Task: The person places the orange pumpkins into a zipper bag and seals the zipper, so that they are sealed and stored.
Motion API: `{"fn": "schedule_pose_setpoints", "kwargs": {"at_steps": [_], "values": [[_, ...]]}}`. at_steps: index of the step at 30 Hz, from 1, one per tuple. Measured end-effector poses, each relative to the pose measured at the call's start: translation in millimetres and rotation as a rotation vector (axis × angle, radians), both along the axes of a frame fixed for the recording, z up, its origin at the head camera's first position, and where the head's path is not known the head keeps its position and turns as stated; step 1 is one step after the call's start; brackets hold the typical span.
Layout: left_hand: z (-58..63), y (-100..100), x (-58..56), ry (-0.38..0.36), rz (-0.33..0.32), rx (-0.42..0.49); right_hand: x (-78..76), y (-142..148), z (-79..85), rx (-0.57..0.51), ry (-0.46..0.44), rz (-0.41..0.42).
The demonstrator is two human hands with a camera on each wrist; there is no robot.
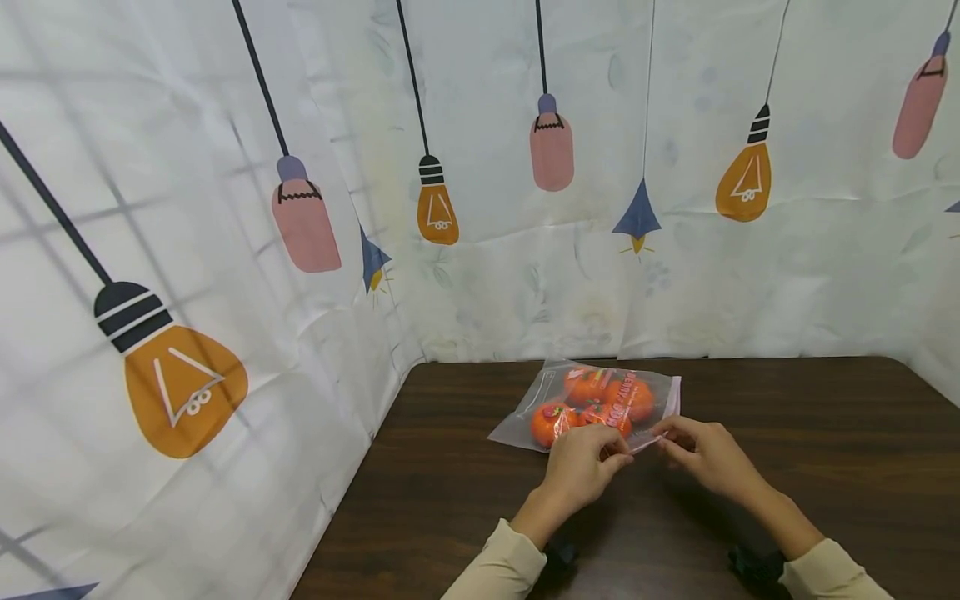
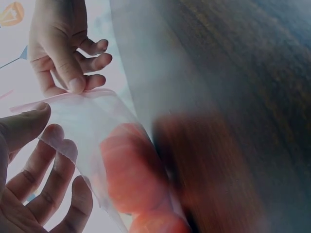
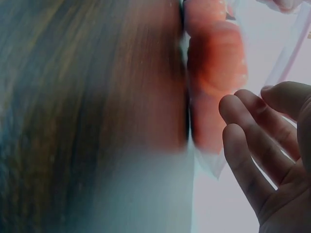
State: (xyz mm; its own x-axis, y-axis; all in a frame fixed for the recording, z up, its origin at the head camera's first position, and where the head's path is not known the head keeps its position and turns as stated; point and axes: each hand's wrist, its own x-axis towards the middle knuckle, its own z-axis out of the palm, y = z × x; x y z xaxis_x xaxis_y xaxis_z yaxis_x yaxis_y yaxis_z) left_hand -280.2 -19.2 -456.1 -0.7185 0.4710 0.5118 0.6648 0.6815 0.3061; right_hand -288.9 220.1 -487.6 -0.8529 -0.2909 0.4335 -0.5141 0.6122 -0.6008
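A clear plastic zip bag [image 1: 521, 423] with red print and a pink strip lies on the dark wooden table, holding several round orange fruits [image 1: 553, 423] whose exact kind I cannot tell. With thumb and fingertips my left hand [image 1: 585, 462] pinches the bag's near edge, close to its right end. My right hand [image 1: 708, 454] pinches the near end of the pink strip [image 2: 99, 93] between thumb and index finger; its other fingers are loosely bent. In the right wrist view the right hand [image 3: 277, 141] is beside the fruits, with part of the left hand [image 3: 286, 4] at the top corner.
The brown table [image 1: 825, 417] extends to both sides of the bag. A white curtain [image 1: 495, 283] printed with bulbs and pink lamps hangs behind the table and along its left side. Dark objects on straps, partly hidden, sit under both wrists.
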Motion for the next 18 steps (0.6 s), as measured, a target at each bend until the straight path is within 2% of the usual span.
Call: {"fn": "schedule_pose_setpoints", "kwargs": {"at_steps": [6,18], "values": [[0.3,-0.9,0.1,-0.007,-0.008,0.0,-1.4,4.8,-0.2,0.015,-0.006,-0.051],[1.4,-0.8,0.7,-0.044,-0.036,-0.015,-6.4,14.3,-1.1,0.02,-0.026,-0.073]]}}
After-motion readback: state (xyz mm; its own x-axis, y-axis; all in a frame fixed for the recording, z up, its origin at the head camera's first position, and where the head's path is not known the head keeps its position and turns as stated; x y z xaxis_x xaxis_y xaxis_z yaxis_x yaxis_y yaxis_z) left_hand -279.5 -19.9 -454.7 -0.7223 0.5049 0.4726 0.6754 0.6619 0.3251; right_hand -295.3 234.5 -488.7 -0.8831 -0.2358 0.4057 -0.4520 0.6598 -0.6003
